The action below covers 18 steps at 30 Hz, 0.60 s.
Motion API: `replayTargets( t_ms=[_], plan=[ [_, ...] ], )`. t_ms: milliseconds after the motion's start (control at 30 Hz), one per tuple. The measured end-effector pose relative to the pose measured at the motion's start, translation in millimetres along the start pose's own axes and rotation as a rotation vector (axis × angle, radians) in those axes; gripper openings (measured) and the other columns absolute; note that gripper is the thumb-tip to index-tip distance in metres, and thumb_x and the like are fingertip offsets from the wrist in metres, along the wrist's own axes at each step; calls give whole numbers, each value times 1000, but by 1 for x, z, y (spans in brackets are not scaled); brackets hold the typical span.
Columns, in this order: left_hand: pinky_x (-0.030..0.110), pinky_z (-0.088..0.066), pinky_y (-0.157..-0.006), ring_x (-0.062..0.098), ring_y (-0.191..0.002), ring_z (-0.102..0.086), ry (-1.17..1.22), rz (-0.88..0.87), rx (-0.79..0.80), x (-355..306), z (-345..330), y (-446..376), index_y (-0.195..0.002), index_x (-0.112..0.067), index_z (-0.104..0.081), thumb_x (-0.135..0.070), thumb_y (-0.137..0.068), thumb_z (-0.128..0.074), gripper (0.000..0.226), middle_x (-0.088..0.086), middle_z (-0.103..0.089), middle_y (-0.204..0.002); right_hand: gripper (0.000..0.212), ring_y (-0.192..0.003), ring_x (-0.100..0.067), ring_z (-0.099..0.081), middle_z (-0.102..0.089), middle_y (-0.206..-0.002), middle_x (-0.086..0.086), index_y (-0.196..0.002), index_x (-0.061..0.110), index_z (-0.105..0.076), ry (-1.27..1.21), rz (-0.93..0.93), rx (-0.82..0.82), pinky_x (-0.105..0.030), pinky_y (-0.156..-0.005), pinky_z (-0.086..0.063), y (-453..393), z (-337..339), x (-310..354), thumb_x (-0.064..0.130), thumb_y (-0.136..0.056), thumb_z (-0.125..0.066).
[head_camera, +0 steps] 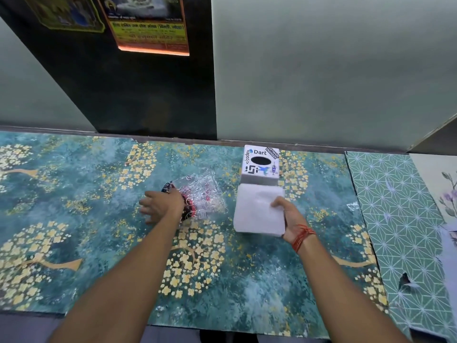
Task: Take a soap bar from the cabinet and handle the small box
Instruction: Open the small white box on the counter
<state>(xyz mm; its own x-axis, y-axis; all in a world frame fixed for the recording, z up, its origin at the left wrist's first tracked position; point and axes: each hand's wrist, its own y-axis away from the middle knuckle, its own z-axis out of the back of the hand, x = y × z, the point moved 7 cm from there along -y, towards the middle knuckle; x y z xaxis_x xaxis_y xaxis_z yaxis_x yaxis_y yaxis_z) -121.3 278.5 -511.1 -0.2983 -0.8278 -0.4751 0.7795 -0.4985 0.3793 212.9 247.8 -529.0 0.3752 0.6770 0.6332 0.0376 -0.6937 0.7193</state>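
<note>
A small white box [261, 164] with stickers and a dark oval hole on top stands near the back edge of the table. Just in front of it, my right hand [291, 220] grips a flat white square pad [257, 211] by its right side, thumb on top. To the left, my left hand [160, 206] rests with fingers spread beside a clear plastic packet [200, 194] that holds a dark red-and-black patterned item. The hand's wrist covers part of the packet. No soap bar can be made out.
The table wears a teal sheet [99, 243] with golden flower trees. A green geometric sheet [400, 219] lies at the right. A dark cabinet panel [148, 90] with posters rises behind, and a pale wall [321, 70] fills the back right.
</note>
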Motion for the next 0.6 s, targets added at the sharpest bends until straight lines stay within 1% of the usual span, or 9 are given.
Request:
replayTargets(
  t_ms=[67,133,200,267,333,367,467,533,600],
  plan=[
    [53,-31,-107,36,-136,-33,-52,-188,-87,-18,3,15,-142,-11,-34,-46,-86,-59,71,16,-33,-151,54,-93,-37,-65,-68,-105,-20,-107,7,-63,61,-33,-14,-58,-86,-52,-5,-7,-15,17,-55,-66],
    [51,-31,-107,32,-136,-33,-30,-427,-105,-38,-3,37,-139,-18,-38,-42,-85,-62,64,11,-36,-148,50,-85,-35,-67,-68,-106,-22,-101,3,-62,157,-19,-48,-50,-76,-56,-12,-11,-25,14,-54,-71],
    [49,-30,-109,28,-136,-33,-5,-629,-18,-53,-16,61,-139,-22,-41,-36,-87,-61,57,7,-40,-144,55,-92,-36,-67,-66,-114,-21,-108,4,-57,388,20,-151,-54,-79,-56,-17,-8,-25,14,-58,-78],
    [45,-33,-109,25,-132,-37,45,-760,126,-65,-32,79,-137,-24,-45,-31,-89,-59,50,5,-46,-138,67,-103,-36,-62,-59,-121,-14,-122,8,-46,694,52,-251,-48,-81,-55,-11,-6,-14,18,-66,-80],
    [40,-40,-103,23,-124,-43,122,-816,258,-73,-44,90,-135,-22,-47,-25,-91,-58,46,4,-52,-130,80,-111,-37,-57,-54,-124,-15,-135,10,-35,1011,177,-341,-39,-83,-50,-4,-11,10,25,-70,-78],
    [38,-42,-98,23,-120,-46,151,-817,311,-76,-49,93,-135,-21,-49,-22,-91,-58,45,4,-54,-125,78,-114,-37,-54,-52,-126,-16,-137,9,-35,1095,304,-396,-39,-88,-48,0,-17,28,25,-72,-76],
    [37,-46,-92,24,-112,-53,165,-807,433,-83,-60,100,-135,-19,-50,-19,-92,-58,43,5,-57,-120,57,-120,-33,-44,-49,-132,-13,-134,11,-43,1210,689,-484,-42,-100,-42,1,-46,83,15,-81,-63],
    [37,-48,-91,23,-108,-55,147,-790,483,-85,-65,100,-135,-18,-50,-19,-94,-57,42,6,-59,-120,55,-130,-31,-37,-45,-140,-9,-135,14,-42,1432,716,-443,-50,-103,-40,-19,-64,101,10,-82,-56],
    [38,-49,-87,21,-100,-58,162,-740,528,-85,-66,100,-136,-17,-50,-19,-94,-57,42,7,-61,-117,56,-140,-30,-27,-42,-145,-6,-137,16,-39,1673,620,-362,-60,-105,-34,-43,-71,102,8,-85,-55]
  ],
)
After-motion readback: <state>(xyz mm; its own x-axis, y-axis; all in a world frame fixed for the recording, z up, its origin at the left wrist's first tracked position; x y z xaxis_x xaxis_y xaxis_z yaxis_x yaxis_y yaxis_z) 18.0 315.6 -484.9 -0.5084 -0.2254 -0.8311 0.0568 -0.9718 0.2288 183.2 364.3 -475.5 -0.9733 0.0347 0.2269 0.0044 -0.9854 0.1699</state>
